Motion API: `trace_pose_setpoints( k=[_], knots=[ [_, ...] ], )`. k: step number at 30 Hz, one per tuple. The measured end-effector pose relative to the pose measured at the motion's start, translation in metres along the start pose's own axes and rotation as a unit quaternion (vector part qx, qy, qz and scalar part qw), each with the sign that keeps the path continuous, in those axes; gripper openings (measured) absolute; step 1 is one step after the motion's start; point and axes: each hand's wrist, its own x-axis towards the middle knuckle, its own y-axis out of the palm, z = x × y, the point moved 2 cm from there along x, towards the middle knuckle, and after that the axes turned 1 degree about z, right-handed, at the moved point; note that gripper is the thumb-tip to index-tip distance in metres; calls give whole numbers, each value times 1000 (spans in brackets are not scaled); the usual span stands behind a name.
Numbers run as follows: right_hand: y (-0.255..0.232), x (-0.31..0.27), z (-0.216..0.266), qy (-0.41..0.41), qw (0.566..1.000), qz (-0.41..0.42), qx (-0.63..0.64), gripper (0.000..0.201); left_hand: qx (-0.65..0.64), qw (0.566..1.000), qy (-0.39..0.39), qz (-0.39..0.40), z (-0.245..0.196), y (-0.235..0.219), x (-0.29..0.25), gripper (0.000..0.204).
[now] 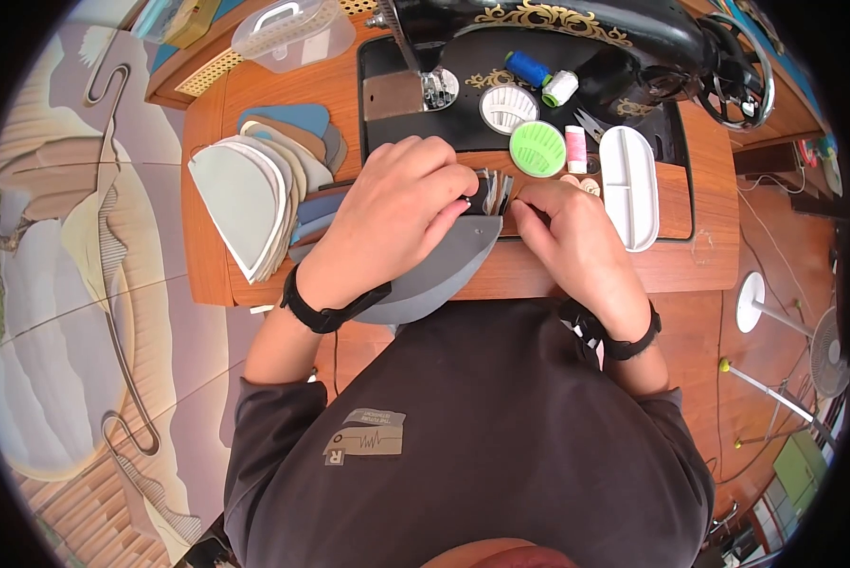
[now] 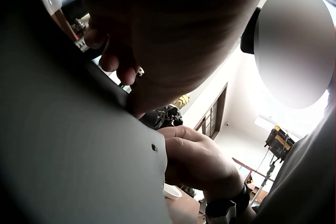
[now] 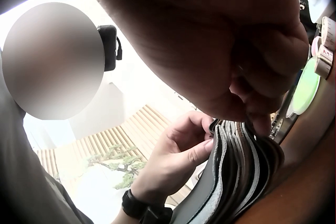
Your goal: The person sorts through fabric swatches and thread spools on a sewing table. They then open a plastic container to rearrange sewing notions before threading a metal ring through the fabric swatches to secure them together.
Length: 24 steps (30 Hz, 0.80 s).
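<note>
In the head view, a stack of grey and dark flat pieces point(image 1: 444, 270) lies at the table's front edge, its layers fanned at the far end. My left hand point(image 1: 387, 213) grips the stack near that end with curled fingers and thumb. At the stack's right corner is my right hand point(image 1: 581, 241), fingers curled. The right wrist view shows the layered edges point(image 3: 236, 166) between my left hand point(image 3: 176, 161) and the fingertips of my right hand point(image 3: 226, 40). A small dark hole or mark shows near the corner of the top grey piece point(image 2: 105, 161) in the left wrist view.
Behind the hands stands a black sewing machine point(image 1: 576, 28). A green needle disc point(image 1: 538, 149), a white needle disc point(image 1: 509, 109), thread spools point(image 1: 527, 68) and a white divided tray point(image 1: 629, 189) lie to the right. More flat pieces point(image 1: 240, 199) and a clear box point(image 1: 292, 38) are left.
</note>
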Motion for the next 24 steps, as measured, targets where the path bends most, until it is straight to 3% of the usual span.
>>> trace_pose_setpoints(
  k=[5, 9, 14, 17, 24],
  knots=[
    [-16, 12, 7, 69, 991, 109, 20, 20, -4, 1000, 7, 27, 0, -3, 1, 20],
    [-16, 16, -1, 58, 985, 143, 83, 24, 12, 1000, -8, 6, -6, -7, -4, 20],
    [-16, 16, -2, 57, 985, 140, 80, 24, 25, 999, -35, 33, -25, -11, -20, 24],
    [-14, 16, -1, 51, 985, 141, 85, 24, 59, 998, -36, -7, -24, 0, -20, 29],
    [-7, 11, -9, 53, 988, 115, 88, 20, 8, 997, -67, 48, -15, 1, -23, 25]
  ],
)
